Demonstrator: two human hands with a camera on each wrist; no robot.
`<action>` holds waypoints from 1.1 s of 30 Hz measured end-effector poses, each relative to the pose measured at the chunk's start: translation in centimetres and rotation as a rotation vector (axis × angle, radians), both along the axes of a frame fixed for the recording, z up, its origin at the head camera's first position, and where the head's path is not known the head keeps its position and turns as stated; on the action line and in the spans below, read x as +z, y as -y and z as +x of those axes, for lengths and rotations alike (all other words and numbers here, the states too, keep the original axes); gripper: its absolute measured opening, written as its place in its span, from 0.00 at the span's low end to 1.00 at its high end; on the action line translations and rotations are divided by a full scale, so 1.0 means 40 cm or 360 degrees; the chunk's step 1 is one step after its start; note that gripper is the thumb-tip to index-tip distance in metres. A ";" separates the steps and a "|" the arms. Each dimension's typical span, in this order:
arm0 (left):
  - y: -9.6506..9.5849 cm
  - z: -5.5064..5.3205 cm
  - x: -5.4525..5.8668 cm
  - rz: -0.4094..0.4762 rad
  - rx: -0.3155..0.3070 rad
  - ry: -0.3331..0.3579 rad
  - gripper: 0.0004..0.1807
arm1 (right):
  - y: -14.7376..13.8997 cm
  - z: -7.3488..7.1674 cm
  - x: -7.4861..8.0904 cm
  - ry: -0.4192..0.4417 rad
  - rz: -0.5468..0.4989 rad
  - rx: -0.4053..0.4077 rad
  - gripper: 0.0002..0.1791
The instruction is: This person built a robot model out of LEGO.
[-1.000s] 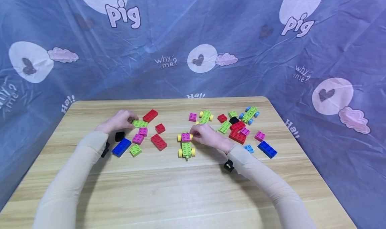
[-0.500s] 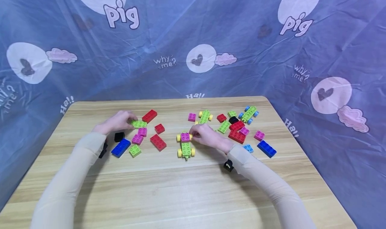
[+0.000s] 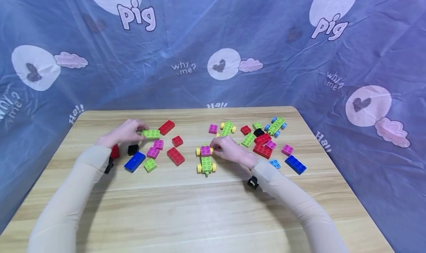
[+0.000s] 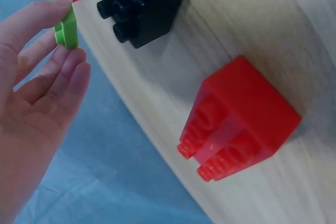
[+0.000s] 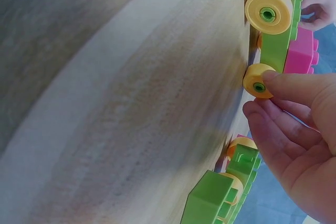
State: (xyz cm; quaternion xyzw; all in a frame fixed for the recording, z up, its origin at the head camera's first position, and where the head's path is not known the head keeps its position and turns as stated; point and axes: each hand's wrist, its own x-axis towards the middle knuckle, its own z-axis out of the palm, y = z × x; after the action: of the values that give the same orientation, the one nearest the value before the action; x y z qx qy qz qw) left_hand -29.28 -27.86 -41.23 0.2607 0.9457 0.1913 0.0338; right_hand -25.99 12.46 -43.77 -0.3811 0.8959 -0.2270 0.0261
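Observation:
My left hand (image 3: 124, 132) pinches a lime green building brick (image 3: 151, 134) between thumb and fingers, at the left of the table. In the left wrist view the same green brick (image 4: 66, 30) stands on edge in the fingertips. My right hand (image 3: 231, 151) holds a yellow wheel of a lime green toy car base (image 3: 206, 165) at the centre. Thumb and fingers meet at that yellow wheel (image 5: 257, 81) in the right wrist view. A pink brick (image 3: 205, 151) sits on the car base's far end.
Around my left hand lie a black brick (image 3: 133, 149), a blue brick (image 3: 134, 162) and several red and pink ones. A sloped red brick (image 4: 241, 114) is near the left wrist. Behind my right hand stand another yellow-wheeled base (image 3: 227, 128) and a blue-wheeled base (image 3: 276, 127).
My left hand has shifted slightly left and away with the green brick, which has turned and seems raised. A red brick by the left wrist now shows. My right hand stays at the wheel.

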 end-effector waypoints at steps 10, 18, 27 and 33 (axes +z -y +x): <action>-0.034 0.014 0.046 0.0029 -0.0049 -0.0067 0.18 | -0.006 -0.007 -0.003 -0.0025 -0.0016 0.0010 0.12; -0.103 0.038 0.064 0.0106 -0.0153 -0.0055 0.17 | -0.010 -0.007 -0.005 -0.0040 -0.0014 0.0020 0.11; -0.179 0.066 0.067 0.0220 -0.0249 -0.0044 0.16 | -0.010 -0.005 -0.001 -0.0030 -0.0025 0.0015 0.12; -0.213 0.087 0.064 0.0243 -0.0282 -0.0026 0.16 | -0.007 -0.002 -0.003 -0.0017 -0.0020 0.0012 0.12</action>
State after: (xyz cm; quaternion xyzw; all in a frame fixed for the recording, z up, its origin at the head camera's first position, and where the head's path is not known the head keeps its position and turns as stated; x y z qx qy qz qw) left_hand -25.80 -19.34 -38.65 0.3465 0.9019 0.2568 0.0230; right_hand -26.07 12.74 -43.87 -0.3858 0.8931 -0.2305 0.0196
